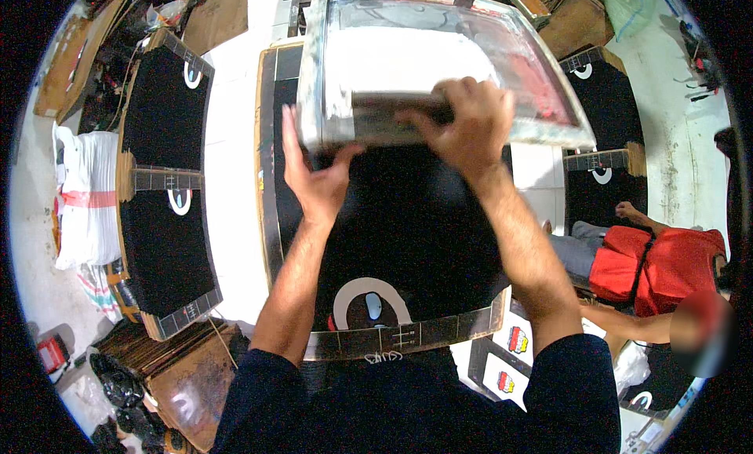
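Observation:
A silk-screen frame (580, 128) with smeared pale edges is in front of me, its near edge raised over black fabric (416, 226). My left hand (314, 175) grips its near left corner, fingers along the outer side and thumb by the near edge. My right hand (474, 128) is closed round a squeegee (384, 113), a wide dark bar near the screen's near edge. White ink (400, 58) covers much of the mesh. The fabric lies on a board (265, 156) and bears a grey arch and a blue-white oval print near me. Motion blurs hands and frame.
More boards with black fabric (161, 250) and similar prints stand on the left and right (604, 120). A person in a red top (674, 258) is at the right. Cardboard sheets (188, 391) lie at the lower left, a white sack (86, 187) farther left.

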Action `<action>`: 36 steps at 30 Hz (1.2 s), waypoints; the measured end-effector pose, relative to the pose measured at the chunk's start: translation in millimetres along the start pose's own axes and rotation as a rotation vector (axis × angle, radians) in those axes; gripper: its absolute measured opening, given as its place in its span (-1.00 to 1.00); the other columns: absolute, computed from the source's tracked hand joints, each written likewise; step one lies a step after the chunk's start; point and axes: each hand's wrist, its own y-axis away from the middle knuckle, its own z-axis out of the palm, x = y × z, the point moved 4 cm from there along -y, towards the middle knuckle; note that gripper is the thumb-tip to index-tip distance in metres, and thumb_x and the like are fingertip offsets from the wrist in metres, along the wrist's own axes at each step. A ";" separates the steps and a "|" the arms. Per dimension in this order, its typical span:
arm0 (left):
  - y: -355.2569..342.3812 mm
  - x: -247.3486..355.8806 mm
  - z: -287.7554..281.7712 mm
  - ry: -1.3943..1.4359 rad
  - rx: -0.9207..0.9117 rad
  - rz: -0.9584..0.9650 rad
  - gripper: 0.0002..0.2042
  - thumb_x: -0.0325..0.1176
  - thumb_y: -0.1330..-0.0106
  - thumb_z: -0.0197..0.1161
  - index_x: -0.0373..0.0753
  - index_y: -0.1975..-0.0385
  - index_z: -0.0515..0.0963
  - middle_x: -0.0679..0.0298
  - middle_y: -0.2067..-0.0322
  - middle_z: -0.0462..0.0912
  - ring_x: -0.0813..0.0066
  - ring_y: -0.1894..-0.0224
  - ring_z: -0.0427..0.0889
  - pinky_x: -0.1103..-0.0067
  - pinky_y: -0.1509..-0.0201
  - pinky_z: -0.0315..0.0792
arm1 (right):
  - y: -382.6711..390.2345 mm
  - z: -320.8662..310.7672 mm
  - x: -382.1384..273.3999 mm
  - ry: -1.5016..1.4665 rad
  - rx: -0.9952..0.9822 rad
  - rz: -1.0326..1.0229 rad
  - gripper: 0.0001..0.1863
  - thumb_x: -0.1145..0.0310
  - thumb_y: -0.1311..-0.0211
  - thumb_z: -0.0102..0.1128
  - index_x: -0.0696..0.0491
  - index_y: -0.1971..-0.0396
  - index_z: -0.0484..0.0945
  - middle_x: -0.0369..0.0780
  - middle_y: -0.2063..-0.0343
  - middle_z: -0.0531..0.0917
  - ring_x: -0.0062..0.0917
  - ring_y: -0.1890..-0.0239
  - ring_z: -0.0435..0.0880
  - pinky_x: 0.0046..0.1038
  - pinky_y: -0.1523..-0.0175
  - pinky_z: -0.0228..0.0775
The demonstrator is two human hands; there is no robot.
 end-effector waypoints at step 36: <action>515.5 -192.1 -349.4 -0.746 -0.411 -1.051 -0.76 -0.37 -0.35 0.24 -0.28 0.06 0.69 -0.01 0.14 0.74 -0.06 0.06 0.70 0.20 -0.04 0.54 | -264.5 -54.3 120.6 0.031 -0.140 0.182 -0.02 -0.45 -0.11 0.27 0.14 -0.23 0.60 0.01 -0.16 0.67 -0.24 -0.24 0.61 -0.35 -0.39 0.27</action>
